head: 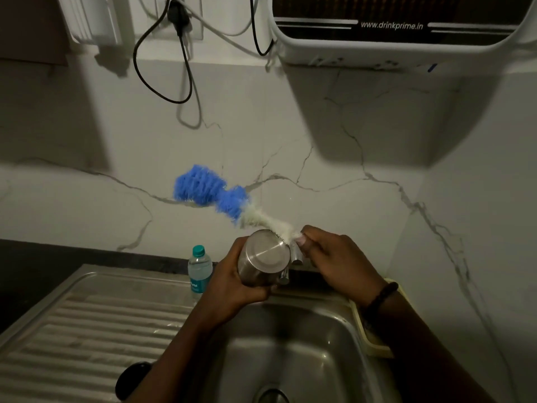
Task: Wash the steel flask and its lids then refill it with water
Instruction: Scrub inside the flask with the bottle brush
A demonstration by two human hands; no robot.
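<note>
My left hand (232, 282) grips the steel flask (263, 258) above the sink (290, 344), with the flask's flat base turned up toward the camera. My right hand (334, 261) pinches the handle end of a bottle brush (215, 196). The brush has blue bristles at its tip and white bristles lower down, and it sticks up and to the left, outside the flask. The white bristles pass just behind the flask's base. The flask's mouth and its lids are hidden.
A small plastic water bottle (199, 269) with a teal cap stands at the sink's back edge. The ribbed steel drainboard (87, 330) lies to the left, with a round black object (132, 379) at its near edge. A water purifier (401, 27) hangs on the wall above. The tap (297, 255) shows between my hands.
</note>
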